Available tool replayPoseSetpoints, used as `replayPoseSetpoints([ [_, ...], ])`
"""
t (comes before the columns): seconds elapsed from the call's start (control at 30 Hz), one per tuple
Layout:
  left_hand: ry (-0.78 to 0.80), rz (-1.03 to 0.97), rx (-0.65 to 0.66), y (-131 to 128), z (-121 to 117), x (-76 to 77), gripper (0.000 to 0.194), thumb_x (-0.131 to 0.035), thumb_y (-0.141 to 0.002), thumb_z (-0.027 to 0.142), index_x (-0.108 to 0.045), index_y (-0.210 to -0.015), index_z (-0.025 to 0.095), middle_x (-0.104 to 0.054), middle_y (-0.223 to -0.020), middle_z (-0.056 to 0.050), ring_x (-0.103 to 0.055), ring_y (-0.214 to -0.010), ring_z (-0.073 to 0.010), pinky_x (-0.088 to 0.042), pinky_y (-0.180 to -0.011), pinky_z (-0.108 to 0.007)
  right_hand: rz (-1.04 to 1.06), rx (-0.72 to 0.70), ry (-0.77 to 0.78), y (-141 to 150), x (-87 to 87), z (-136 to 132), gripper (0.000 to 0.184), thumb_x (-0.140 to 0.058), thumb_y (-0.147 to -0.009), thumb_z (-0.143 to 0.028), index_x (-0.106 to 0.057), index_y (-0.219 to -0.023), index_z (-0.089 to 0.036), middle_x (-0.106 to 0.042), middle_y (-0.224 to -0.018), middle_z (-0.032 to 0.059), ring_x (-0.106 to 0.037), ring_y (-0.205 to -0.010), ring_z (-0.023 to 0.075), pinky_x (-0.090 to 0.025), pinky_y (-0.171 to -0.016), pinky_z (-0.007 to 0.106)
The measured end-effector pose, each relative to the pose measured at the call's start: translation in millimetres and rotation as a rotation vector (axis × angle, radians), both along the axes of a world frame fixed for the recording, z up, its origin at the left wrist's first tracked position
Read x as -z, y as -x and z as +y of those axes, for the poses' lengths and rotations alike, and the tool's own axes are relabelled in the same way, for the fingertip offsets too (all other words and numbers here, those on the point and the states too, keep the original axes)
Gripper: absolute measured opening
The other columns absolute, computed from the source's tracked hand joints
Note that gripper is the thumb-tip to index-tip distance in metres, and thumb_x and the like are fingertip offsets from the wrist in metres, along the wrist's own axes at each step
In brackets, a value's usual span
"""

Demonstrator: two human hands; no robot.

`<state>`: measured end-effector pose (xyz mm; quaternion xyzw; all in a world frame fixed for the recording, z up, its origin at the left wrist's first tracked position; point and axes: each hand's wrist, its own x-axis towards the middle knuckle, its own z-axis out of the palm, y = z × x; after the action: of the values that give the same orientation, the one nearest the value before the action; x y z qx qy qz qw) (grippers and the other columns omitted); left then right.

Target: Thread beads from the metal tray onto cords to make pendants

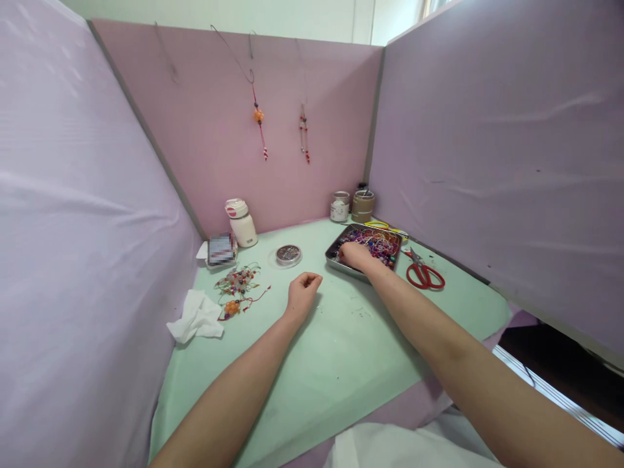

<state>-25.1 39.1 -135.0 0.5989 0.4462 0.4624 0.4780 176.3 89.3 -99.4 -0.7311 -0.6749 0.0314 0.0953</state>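
My right hand (353,255) reaches down into a metal tray (332,261) of mixed beads and tangled cords (383,240). Its fingers are drawn together among the beads at the tray's left side, and what they pinch is hidden. Just above the green tabletop, left of the tray, my left hand (302,296) is curled with thumb and fingertips together. Anything between those fingertips is too small to make out. Beyond my left hand sits a round clear dish (288,255) with small dark pieces inside.
Beaded cords (238,281) and a white tissue (195,317) lie at the left, near a white bottle (242,224). Red-handled scissors (425,275) rest right of the tray. Two jars (340,207) stand behind it. A beaded pendant (258,116) hangs on the pink back panel.
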Motion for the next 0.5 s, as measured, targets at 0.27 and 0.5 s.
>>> replayPoseSetpoints([
  [0.27, -0.017, -0.024, -0.057, -1, -2, -1.9, 0.021, -0.062, -0.068, 0.036, -0.064, -0.071, 0.016, -0.059, -0.066, 0.000, -0.048, -0.062, -0.0114, -0.039, -0.064, -0.025, 0.392, -0.116, -0.378, 15, -13.8, -34, 0.018, -0.048, -0.078, -0.020, -0.064, -0.085, -0.016, -0.067, -0.081, 0.0059, -0.059, -0.072, 0.0157, -0.042, -0.069, 0.025],
  [0.5, -0.073, -0.050, -0.105, 0, 3, 4.3, 0.020, -0.061, -0.071, 0.035, -0.064, -0.073, 0.016, -0.059, -0.067, 0.000, -0.048, -0.062, -0.0110, -0.039, -0.063, -0.025, 1.096, -0.166, -0.288, 46, 15.0, -70, 0.019, -0.059, -0.071, -0.031, -0.065, -0.082, -0.016, -0.065, -0.072, 0.0031, -0.057, -0.066, 0.0145, -0.045, -0.066, 0.028],
])
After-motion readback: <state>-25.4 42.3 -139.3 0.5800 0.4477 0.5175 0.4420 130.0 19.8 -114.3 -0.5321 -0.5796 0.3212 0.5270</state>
